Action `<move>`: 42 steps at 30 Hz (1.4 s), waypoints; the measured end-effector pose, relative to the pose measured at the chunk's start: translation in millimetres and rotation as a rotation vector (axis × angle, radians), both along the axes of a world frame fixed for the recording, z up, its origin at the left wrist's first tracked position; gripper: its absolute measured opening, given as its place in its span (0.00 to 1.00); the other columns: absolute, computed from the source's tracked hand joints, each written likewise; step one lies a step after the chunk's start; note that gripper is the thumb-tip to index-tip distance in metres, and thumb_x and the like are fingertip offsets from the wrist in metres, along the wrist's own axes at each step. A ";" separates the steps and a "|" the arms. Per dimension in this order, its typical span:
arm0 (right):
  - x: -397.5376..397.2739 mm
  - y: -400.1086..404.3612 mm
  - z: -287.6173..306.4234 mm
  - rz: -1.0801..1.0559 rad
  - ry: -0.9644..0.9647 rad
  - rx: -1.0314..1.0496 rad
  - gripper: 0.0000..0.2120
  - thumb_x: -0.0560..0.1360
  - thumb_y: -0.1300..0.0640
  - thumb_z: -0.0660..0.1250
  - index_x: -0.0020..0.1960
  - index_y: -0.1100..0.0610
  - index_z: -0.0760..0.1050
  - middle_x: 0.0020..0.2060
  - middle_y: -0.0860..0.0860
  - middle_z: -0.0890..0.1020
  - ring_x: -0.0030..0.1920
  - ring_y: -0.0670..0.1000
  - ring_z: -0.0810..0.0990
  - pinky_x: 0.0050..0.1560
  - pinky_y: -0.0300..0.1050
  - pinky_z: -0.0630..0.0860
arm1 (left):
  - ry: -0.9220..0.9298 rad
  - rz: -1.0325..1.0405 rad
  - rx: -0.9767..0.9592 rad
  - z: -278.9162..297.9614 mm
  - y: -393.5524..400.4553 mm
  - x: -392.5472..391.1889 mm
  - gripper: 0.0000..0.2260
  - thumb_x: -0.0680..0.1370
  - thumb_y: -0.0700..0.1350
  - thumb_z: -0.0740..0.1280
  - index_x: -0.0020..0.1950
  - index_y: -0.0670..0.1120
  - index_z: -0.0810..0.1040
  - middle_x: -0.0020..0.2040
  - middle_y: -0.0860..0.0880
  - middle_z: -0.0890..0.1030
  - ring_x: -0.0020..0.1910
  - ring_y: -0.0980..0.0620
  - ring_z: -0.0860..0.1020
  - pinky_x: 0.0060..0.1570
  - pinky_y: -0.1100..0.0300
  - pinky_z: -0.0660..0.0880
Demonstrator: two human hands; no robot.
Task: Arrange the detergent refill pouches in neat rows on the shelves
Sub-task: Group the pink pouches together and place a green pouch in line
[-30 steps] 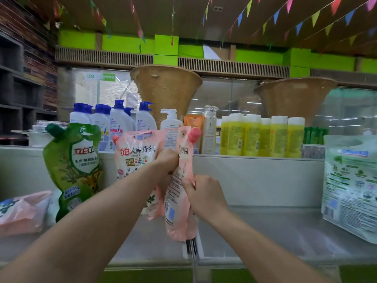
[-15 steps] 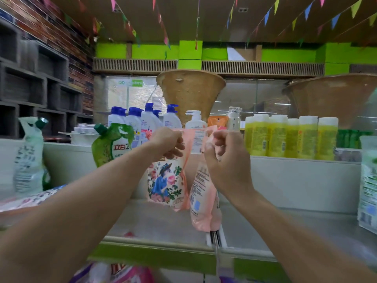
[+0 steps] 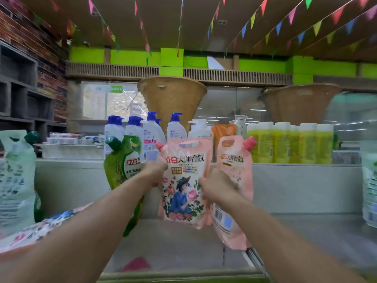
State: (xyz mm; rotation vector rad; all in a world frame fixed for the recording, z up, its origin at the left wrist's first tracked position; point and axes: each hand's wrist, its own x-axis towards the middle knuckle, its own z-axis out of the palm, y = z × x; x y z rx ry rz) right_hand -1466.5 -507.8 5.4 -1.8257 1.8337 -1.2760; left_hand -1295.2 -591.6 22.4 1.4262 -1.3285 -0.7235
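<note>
On the shelf point(image 3: 183, 242), left hand point(image 3: 155, 172) grips the "立白 大师香氛" floral pouch point(image 3: 183, 180); right hand point(image 3: 218, 186) grips its pink twin point(image 3: 234, 160).

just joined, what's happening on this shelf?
A person is stocking detergent refills. The left hand holds the left edge of a pink floral pouch standing on the grey metal shelf. The right hand has its grip on a second pink pouch with a pink cap, held beside the first, its bottom just above the shelf. A green pouch stands to their left; white and yellow bottles sit behind.
</note>
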 end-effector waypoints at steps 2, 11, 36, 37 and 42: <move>7.8 -6.0 -4.6 0.008 -0.095 0.053 0.04 0.77 0.57 0.61 0.47 0.57 0.72 0.43 0.54 0.81 0.37 0.52 0.84 0.29 0.43 0.75 | 0.039 -0.062 0.027 -1.8 -2.8 -1.1 0.12 0.79 0.44 0.65 0.57 0.37 0.74 0.49 0.40 0.78 0.43 0.44 0.80 0.36 0.54 0.74; 15.5 -13.6 -11.7 -0.129 -0.298 -0.001 0.03 0.77 0.62 0.65 0.44 0.60 0.76 0.41 0.59 0.84 0.38 0.56 0.84 0.36 0.45 0.81 | 0.264 -0.190 -0.045 -10.9 -0.4 16.7 0.08 0.78 0.44 0.66 0.54 0.40 0.76 0.39 0.45 0.81 0.27 0.52 0.76 0.26 0.61 0.71; 1.8 5.8 12.0 0.133 -0.962 -0.002 0.05 0.78 0.61 0.63 0.52 0.62 0.74 0.29 0.56 0.78 0.23 0.47 0.73 0.20 0.37 0.69 | 0.343 -0.421 -0.167 -23.0 87.4 44.4 0.11 0.77 0.46 0.68 0.54 0.41 0.79 0.45 0.44 0.86 0.41 0.45 0.85 0.42 0.51 0.80; 0.0 5.0 13.2 0.131 -0.991 -0.007 0.05 0.77 0.63 0.64 0.52 0.63 0.75 0.30 0.55 0.78 0.24 0.47 0.73 0.21 0.37 0.69 | 0.363 -0.416 -0.173 -22.1 89.4 44.3 0.10 0.77 0.46 0.69 0.54 0.41 0.79 0.45 0.43 0.86 0.41 0.44 0.85 0.41 0.51 0.81; -3.1 -4.3 20.5 0.135 -1.071 -0.041 0.07 0.76 0.67 0.64 0.54 0.65 0.75 0.31 0.55 0.77 0.28 0.47 0.71 0.29 0.37 0.68 | 0.393 -0.420 -0.199 -14.0 99.0 48.4 0.12 0.75 0.47 0.70 0.53 0.40 0.80 0.46 0.42 0.86 0.43 0.41 0.85 0.37 0.52 0.82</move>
